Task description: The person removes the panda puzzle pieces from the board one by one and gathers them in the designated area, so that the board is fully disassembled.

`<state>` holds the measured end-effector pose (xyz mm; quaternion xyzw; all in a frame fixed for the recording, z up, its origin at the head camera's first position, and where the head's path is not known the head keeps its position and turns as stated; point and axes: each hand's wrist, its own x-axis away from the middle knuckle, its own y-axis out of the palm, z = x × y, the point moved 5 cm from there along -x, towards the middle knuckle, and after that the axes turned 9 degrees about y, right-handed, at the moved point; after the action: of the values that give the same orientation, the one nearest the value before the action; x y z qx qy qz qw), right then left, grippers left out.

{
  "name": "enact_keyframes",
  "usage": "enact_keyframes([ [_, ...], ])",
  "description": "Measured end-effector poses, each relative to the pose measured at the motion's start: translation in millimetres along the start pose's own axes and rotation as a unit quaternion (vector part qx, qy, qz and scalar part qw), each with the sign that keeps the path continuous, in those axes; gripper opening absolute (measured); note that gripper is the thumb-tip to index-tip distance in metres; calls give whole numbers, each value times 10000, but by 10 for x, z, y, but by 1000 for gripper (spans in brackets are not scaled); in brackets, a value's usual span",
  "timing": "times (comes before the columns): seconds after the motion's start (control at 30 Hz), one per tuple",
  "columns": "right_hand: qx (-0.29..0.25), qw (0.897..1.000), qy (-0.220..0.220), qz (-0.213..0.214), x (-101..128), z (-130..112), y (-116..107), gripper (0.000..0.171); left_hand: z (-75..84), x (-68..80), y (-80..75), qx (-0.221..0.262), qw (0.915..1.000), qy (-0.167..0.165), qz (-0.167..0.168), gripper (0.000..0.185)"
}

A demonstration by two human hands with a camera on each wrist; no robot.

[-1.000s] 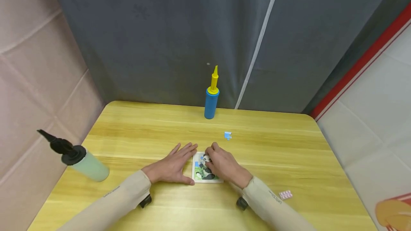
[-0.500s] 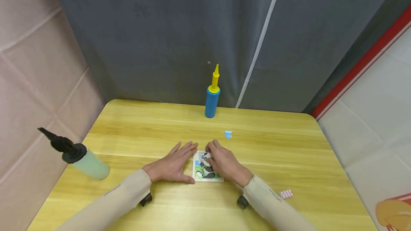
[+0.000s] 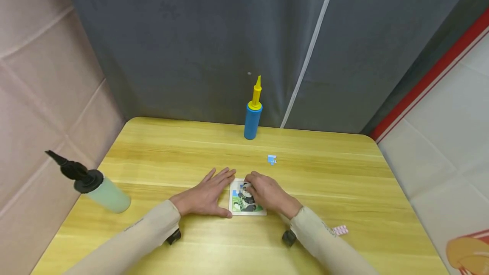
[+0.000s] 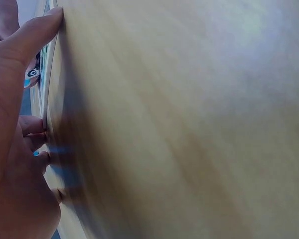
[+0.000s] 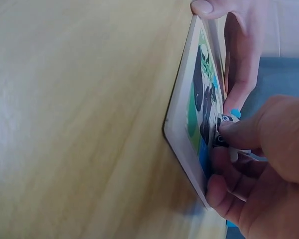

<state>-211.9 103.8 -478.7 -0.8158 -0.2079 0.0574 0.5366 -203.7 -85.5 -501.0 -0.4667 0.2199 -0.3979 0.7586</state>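
Observation:
A small panda jigsaw board (image 3: 248, 213) with a white border lies on the table between the two hands. My left hand (image 3: 206, 197) rests flat with fingers spread along its left side, thumb at the lower left corner and fingertips near the upper left one. Over the upper right of the board, my right hand (image 3: 270, 194) pinches a jigsaw piece (image 5: 226, 118) between thumb and fingers. Part of a panda's face with one eye shows on that piece in the right wrist view; my fingers hide the rest. A loose light-blue jigsaw piece (image 3: 271, 158) lies beyond the right hand.
A blue hand pump (image 3: 252, 123) with a yellow top stands at the table's back edge. At the left is a pale green pump (image 3: 111, 196) with a black nozzle. A small pink blister-like pack (image 3: 340, 230) lies beside the right sleeve. A grey curtain (image 3: 191, 46) hangs behind.
The right hand's fingers draw in slightly lower over the board's upper right. The left hand stays at the board's left side. The view shifts slightly.

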Motion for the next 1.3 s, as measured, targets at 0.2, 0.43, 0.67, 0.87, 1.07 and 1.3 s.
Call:
enact_keyframes([
  [0.2, -91, 9998, 84, -155, -2, 6, -9, 20, -3, 3, -2, 15, 10000, 5, 11, 117],
  [0.43, -834, 9955, 440, 76, 8, 83, -215, 20, -8, 9, 2, 11, 10000, -12, -5, 117],
  [0.67, -726, 9934, 612, 639, 14, 338, -542, 25, -14, 13, 27, -76, 9999, -73, -60, 118],
  [0.87, -688, 9931, 740, 599, -41, 673, -730, 27, -9, 9, 35, -50, 10000, -14, -20, 119],
  [1.07, -742, 9904, 1043, 515, -113, 972, -833, 24, -28, 19, 46, -10, 10000, -28, 14, 119],
  [1.3, -604, 9879, 1383, 370, -176, 1181, -827, 16, -10, 5, 33, -17, 10000, 47, 43, 118],
])
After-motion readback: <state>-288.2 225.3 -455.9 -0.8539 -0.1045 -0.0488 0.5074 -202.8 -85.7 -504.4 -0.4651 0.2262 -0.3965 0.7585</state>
